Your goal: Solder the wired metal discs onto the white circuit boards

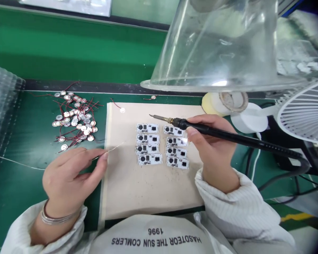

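Observation:
My right hand (212,148) is closed round a black soldering iron (228,135); its metal tip points left, just above the top row of boards. My left hand (69,173) pinches a thin solder wire (115,147) whose free end reaches towards the boards. Several small white circuit boards (161,148) lie in two columns on a beige work mat (148,190). The iron's tip and the wire's end are apart, and neither touches a board.
A heap of small metal discs with red wires (74,120) lies on the green bench at the left; one lone disc (122,110) sits on the mat. A clear fume hood (222,46) hangs above. A white fan (304,113), tape rolls (228,102) and cables lie at the right.

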Demonstrator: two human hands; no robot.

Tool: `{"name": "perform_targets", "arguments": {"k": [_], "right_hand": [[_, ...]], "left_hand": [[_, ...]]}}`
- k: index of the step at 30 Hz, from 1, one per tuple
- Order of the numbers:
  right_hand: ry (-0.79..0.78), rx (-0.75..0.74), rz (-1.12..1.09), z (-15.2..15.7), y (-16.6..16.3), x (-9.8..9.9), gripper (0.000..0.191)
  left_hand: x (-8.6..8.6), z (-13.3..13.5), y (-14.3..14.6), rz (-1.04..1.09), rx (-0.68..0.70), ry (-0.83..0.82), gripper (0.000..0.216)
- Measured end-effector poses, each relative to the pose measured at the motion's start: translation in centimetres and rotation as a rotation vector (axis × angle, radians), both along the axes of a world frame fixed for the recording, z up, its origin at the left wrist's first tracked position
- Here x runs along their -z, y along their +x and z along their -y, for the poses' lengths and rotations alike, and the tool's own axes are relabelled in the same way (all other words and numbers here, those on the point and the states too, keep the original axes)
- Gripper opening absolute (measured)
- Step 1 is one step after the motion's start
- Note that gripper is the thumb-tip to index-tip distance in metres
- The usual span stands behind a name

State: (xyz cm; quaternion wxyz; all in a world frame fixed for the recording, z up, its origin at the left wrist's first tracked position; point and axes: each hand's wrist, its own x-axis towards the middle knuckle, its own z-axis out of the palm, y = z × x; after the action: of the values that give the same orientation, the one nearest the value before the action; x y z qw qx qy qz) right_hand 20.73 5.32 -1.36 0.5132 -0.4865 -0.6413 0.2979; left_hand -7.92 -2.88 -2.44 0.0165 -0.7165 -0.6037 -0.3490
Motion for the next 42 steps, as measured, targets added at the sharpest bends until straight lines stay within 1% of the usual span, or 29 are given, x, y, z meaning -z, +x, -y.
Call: {"name": "perform_targets", "arguments": {"k": [2, 5, 6, 7, 10, 12, 15, 19, 23, 28, 31, 33, 37, 39, 42], "right_hand": [[0.015, 0.036, -0.023, 0.0, 0.6, 0.2, 0.013], [0.049, 0.098, -0.08, 0.4, 1.5, 0.4, 0.011], [0.059, 0.119, -0.101, 0.6, 1.8, 0.5, 0.01], [0.065, 0.138, -0.114, 1.0, 2.1, 0.6, 0.009], [0.068, 0.185, -0.107, 2.7, 3.0, 1.1, 0.006], [0.067, 0.225, -0.083, 4.2, 3.6, 1.7, 0.005], [0.064, 0.273, -0.075, 6.2, 4.2, 2.5, 0.007], [0.077, 0.215, -0.119, 7.6, 4.2, 2.6, 0.01], [0.095, 0.147, -0.058, 7.7, 3.9, 1.8, 0.013], [0.124, 0.151, 0.048, 7.5, 3.8, 1.1, 0.014], [0.155, 0.117, 0.088, 7.2, 3.8, 0.9, 0.017], [0.151, 0.088, 0.098, 7.2, 3.8, 0.8, 0.022], [0.117, 0.098, 0.113, 7.7, 4.1, 0.9, 0.029], [0.1, 0.102, 0.095, 8.1, 4.2, 1.1, 0.031], [0.092, 0.044, 0.034, 8.7, 4.4, 1.3, 0.028]], "left_hand": [[0.0, 0.0, 0.0, -0.006, -0.025, -0.013, 0.006], [-0.5, 0.1, 0.2, -0.008, -0.006, -0.056, 0.008], [-0.8, 0.2, 0.3, -0.013, 0.033, -0.07, 0.01], [-1.1, 0.2, 0.4, -0.021, 0.1, -0.078, 0.01], [-1.7, 0.6, 1.2, -0.074, 0.335, -0.123, 0.009], [-1.8, 1.1, 1.8, -0.104, 0.43, -0.153, 0.01], [-1.5, 2.1, 2.8, -0.084, 0.412, -0.179, 0.011], [-0.8, 3.2, 3.3, -0.057, 0.349, -0.168, 0.016], [-0.5, 3.7, 3.5, -0.106, 0.313, -0.134, 0.015], [-0.5, 4.1, 3.8, -0.131, 0.236, -0.122, 0.008], [-0.5, 4.3, 3.8, -0.121, 0.223, -0.116, 0.006], [-0.5, 4.4, 3.9, -0.116, 0.219, -0.106, 0.006], [-0.3, 4.5, 4.0, -0.096, 0.215, -0.078, 0.008], [-0.2, 4.5, 4.2, -0.085, 0.222, -0.068, 0.009], [-0.1, 4.3, 4.5, -0.068, 0.244, -0.062, 0.009]]}}
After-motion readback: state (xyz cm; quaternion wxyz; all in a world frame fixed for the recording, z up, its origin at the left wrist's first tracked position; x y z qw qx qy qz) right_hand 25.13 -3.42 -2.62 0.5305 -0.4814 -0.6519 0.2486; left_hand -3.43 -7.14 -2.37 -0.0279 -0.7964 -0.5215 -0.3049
